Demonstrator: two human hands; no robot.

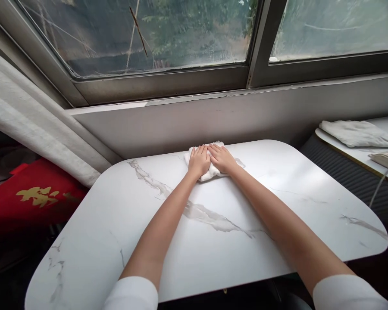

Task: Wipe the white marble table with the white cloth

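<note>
The white cloth (210, 174) lies near the far edge of the bench (226, 262), on the side of the window (194, 34). The left hand (198, 161) and the right hand (223, 159) are laid flat upon it, fingers extended, not clenched. I suppose they lie side by side so that the pressure is shared. Both arms reach across the bench, probably because the cloth is so far from its near edge.

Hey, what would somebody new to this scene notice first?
The left hand and right hand lie side by side on a white cloth near the far edge of the marbled table. At left, a red item with a gold mark stands out below the curtain.
</note>
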